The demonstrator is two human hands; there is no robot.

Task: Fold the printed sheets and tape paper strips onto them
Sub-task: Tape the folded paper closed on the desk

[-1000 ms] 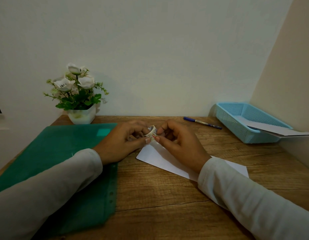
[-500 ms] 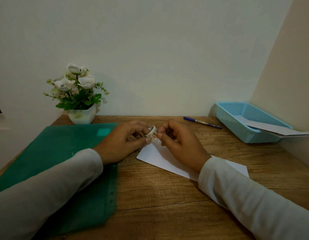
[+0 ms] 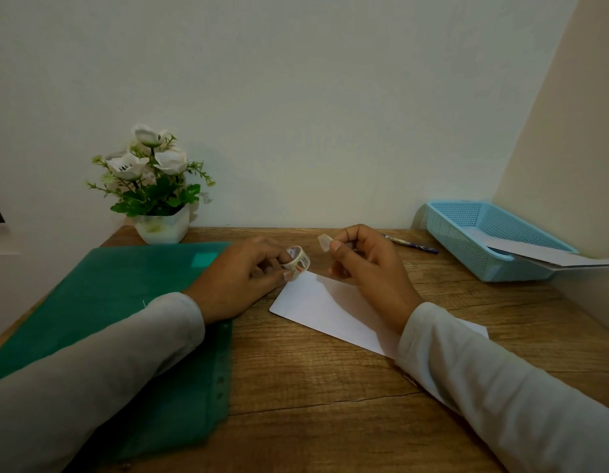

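Two hands at a desk (image 3: 313,387), one on the tape roll, one on a cut piece.

Obscured: the right sleeve covers the right end of the sheet (image 3: 323,308), and whether the sheet is folded cannot be told. The pattern on the roll (image 3: 298,262) is too small to read. The right hand (image 3: 368,268) hides one end of the pen (image 3: 412,244) lying just beyond it. The paper (image 3: 542,256) in the basket (image 3: 467,240), well right of that hand, is cut off at the frame edge. Count: one roll, gripped between the thumb and curled fingers of the left hand (image 3: 241,278). One tape piece (image 3: 324,241), pinched by the right thumb and forefinger, apart from the roll. One sheet, flat under both hands. One folder (image 3: 108,319) under the left forearm. One pen, one basket. One plant (image 3: 156,186) with three white flowers, beyond the left hand.
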